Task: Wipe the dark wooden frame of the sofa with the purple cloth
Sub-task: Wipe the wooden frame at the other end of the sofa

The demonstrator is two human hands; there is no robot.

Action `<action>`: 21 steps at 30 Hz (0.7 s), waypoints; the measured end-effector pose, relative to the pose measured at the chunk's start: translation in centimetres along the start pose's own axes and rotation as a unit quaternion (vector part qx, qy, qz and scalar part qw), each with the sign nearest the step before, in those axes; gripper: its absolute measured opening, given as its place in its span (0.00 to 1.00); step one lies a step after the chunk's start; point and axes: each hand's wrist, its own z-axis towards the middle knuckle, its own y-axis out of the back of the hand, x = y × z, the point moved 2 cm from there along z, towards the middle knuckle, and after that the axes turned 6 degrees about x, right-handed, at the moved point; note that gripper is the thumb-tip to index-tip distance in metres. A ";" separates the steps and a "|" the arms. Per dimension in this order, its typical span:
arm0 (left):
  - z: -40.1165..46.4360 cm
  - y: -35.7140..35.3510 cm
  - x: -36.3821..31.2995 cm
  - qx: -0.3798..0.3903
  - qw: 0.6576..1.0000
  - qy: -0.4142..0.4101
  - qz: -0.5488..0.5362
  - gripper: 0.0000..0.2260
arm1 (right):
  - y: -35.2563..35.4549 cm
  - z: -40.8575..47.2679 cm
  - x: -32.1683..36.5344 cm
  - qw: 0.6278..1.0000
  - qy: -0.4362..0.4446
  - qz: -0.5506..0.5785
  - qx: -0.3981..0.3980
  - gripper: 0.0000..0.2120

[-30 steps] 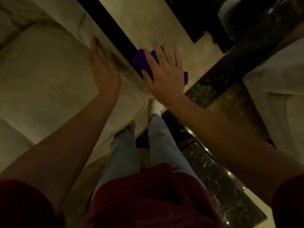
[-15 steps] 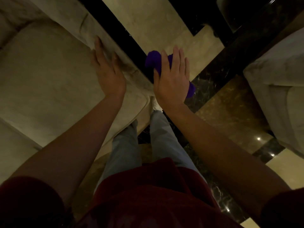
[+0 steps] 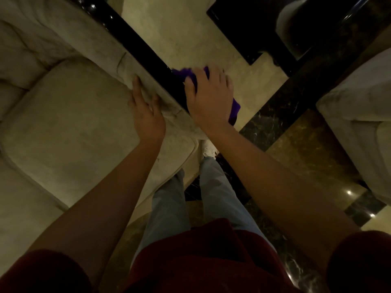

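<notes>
The sofa's dark wooden frame point(image 3: 137, 42) runs as a glossy black strip from the top left down to the middle, along the outer side of the beige padded armrest point(image 3: 101, 45). My right hand point(image 3: 209, 98) lies flat on the purple cloth point(image 3: 234, 108) and presses it against the frame's near end; purple shows past the fingertips and beside the wrist. My left hand point(image 3: 146, 111) rests flat with spread fingers on the inner side of the armrest, holding nothing.
The beige seat cushion point(image 3: 74, 123) fills the left. A second beige seat point(image 3: 359, 115) stands at the right. Polished marble floor point(image 3: 190, 34) with dark bands lies beyond the frame. My legs in light trousers point(image 3: 215, 191) stand by the sofa's corner.
My right hand has slid the cloth along the frame, back towards the armrest side, its fingers blurred. The left hand stays on the armrest. The view has shifted a little.
</notes>
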 end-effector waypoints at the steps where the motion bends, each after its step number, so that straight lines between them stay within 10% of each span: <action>1: 0.0 0.1 0.1 0.002 1.000 -0.004 -0.003 0.28 | 0.1 -1.0 -0.9 1.000 0.022 0.000 0.016 0.20; 8: -0.3 0.4 0.9 0.004 1.000 -0.005 -0.018 0.27 | 0.2 -5.0 -5.9 0.992 0.121 -0.034 0.010 0.25; 21: 2.6 4.4 1.9 -0.054 0.995 0.002 -0.081 0.15 | -2.8 -1.7 5.7 0.982 -0.024 0.166 -0.090 0.22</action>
